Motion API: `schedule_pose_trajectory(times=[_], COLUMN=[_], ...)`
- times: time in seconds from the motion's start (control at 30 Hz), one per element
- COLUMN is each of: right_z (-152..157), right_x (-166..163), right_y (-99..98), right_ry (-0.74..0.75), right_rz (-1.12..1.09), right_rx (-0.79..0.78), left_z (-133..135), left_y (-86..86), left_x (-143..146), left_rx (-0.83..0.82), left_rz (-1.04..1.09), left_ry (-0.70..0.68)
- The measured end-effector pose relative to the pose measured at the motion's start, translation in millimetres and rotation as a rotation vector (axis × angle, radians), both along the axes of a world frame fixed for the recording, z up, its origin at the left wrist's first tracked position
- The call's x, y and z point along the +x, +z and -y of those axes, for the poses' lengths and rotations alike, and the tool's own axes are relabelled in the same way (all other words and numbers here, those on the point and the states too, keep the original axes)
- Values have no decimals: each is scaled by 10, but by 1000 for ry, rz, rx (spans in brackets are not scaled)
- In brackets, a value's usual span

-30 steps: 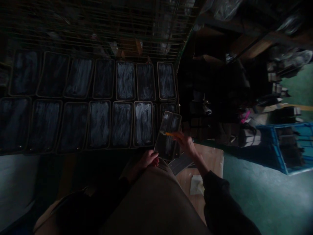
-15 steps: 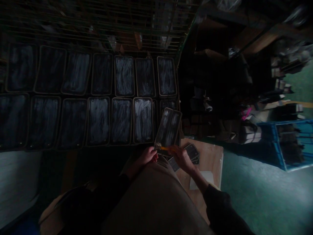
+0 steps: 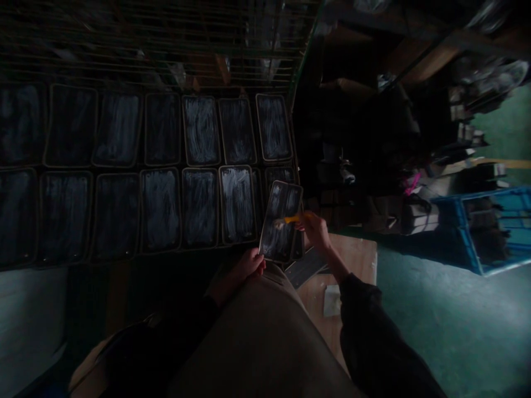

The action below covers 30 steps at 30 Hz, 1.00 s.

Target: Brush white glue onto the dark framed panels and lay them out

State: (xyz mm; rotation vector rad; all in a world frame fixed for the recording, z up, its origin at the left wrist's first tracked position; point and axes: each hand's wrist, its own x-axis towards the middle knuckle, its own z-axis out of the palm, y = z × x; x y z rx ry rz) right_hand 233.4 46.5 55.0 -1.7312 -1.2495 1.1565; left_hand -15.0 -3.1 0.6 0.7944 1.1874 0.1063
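Observation:
My left hand [image 3: 252, 262] grips the near left corner of a dark rectangular panel [image 3: 279, 243] with a pale rim and whitish streaks. The panel is tilted at the right end of two rows of similar panels. In my right hand [image 3: 314, 228] is a brush with a yellow handle [image 3: 292, 219]. Its pale bristles [image 3: 279, 223] touch or hover just over the middle of the panel; which one I cannot tell. Streaked panels such as this bright one [image 3: 238, 204] lie in the near row, left of the held one.
A wooden board [image 3: 357, 260] at the right carries dark flat pieces [image 3: 307, 269] and a pale block [image 3: 332, 300]. Behind the rows stands a wire cage [image 3: 166, 33]. Farther right, a blue crate [image 3: 468, 237] stands on the green floor [image 3: 435, 315].
My right hand has moved the brush from the panel's near edge up to its middle. My left hand stays at the corner. The whole view has shifted slightly.

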Motion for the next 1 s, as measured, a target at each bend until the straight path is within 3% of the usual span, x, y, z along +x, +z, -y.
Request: schedule_pose_trajectory(times=[0.13, 0.23, 0.33, 0.47, 0.63, 0.83, 1.0], right_z=[-356, -473, -412, -227, -367, -616, -492], right_x=[-4, -38, -70, -65, -17, 105, 219], right_y=[33, 50, 43, 111, 254, 72, 8], right_ry=[2, 62, 145, 231, 138, 303, 226], right_rz=[284, 479, 549, 476, 434, 577, 732], right_rx=[258, 363, 355, 290, 314, 353, 304], left_z=[-19, -22, -19, -7, 9, 7, 48], left_y=[26, 17, -16, -63, -40, 28, -7], left_x=[-6, -9, -15, -34, -32, -20, -13], left_rx=[-7, -17, -23, 0, 5, -58, -111], left_rz=[9, 39, 45, 75, 90, 92, 107], left_ry=[-18, 7, 36, 21, 39, 61, 125])
